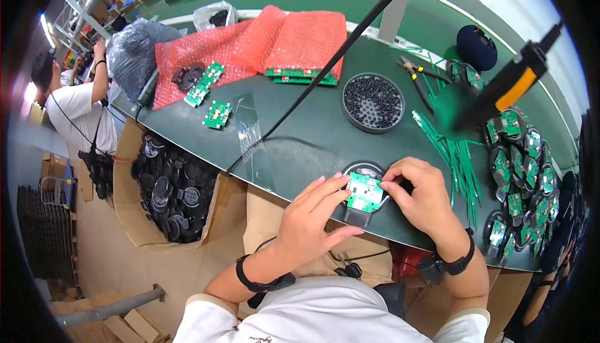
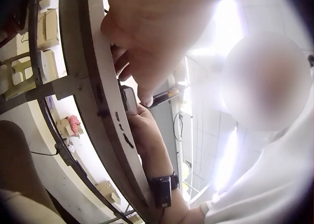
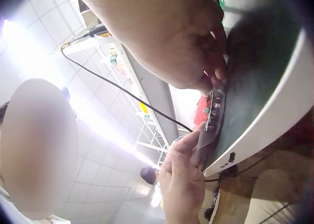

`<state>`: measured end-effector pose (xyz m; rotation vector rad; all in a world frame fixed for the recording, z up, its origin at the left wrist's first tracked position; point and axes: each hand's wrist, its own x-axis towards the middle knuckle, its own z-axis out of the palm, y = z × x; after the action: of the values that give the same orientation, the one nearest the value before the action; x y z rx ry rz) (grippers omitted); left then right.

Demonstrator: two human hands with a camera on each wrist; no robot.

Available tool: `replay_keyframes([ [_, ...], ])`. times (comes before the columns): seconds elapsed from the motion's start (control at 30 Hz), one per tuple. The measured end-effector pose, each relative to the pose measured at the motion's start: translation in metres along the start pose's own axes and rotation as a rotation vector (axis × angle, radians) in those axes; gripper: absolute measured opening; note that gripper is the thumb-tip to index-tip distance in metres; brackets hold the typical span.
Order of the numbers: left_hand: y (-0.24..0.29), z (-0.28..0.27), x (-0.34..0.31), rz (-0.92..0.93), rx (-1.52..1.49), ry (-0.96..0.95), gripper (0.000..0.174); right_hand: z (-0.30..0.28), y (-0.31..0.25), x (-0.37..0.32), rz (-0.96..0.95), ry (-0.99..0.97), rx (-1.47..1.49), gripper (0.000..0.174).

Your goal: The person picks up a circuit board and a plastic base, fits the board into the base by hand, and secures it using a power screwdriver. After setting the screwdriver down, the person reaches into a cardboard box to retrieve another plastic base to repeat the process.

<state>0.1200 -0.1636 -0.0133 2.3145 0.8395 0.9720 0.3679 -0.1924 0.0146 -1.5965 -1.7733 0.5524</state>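
Note:
A green circuit board [image 1: 364, 192] lies over a round black housing [image 1: 357, 217] near the table's front edge. My left hand [image 1: 310, 219] is at the board's left side, fingers fairly straight with the tips touching its edge and the thumb stretched out below. On the other side, my right hand [image 1: 422, 194] has bent fingers, with thumb and index pinching the board's right edge. From the right wrist view, the board [image 3: 214, 109] appears edge-on between both hands. The left wrist view shows the housing's grey edge [image 2: 129, 100] by the fingers.
A round tray of small black parts [image 1: 374, 129] stands behind the board. Green zip ties [image 1: 459, 165] and several board-fitted housings [image 1: 515, 180] lie to the right. A power screwdriver [image 1: 509, 84] hangs overhead. Red bubble wrap [image 1: 306, 40] lies behind; a carton [image 1: 128, 202] of housings stands left.

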Motion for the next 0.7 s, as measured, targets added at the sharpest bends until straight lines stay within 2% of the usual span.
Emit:
replay_keyframes([
  [0.07,0.0,-0.004,0.002,0.007,-0.029,0.012,0.057,0.0,0.001,0.0,-0.018,0.016,0.003,0.01],
  [0.13,0.0,-0.009,0.005,-0.109,-0.14,0.012,0.048,0.0,0.001,0.0,-0.011,0.041,0.004,0.01],
  [0.2,-0.004,-0.014,0.021,-0.087,-0.115,0.079,0.035,-0.001,-0.001,0.0,-0.032,0.059,0.025,0.01],
  [0.27,-0.007,-0.016,0.047,-0.233,-0.153,0.052,0.029,0.0,-0.001,-0.001,-0.035,0.071,0.037,0.01],
  [0.33,-0.011,-0.015,0.081,-0.202,-0.065,0.078,0.022,0.001,0.001,-0.001,-0.064,0.074,0.024,0.011],
  [0.4,-0.025,-0.004,0.11,-0.027,0.184,0.077,0.018,0.001,0.001,-0.001,-0.057,0.08,0.028,0.012],
  [0.57,-0.05,0.04,0.175,-0.088,0.392,0.029,0.014,0.003,0.003,0.0,-0.053,0.077,0.038,0.012],
  [0.7,-0.067,0.054,0.188,-0.086,0.435,0.041,0.012,-0.002,0.001,-0.002,-0.051,0.092,0.061,0.011],
])
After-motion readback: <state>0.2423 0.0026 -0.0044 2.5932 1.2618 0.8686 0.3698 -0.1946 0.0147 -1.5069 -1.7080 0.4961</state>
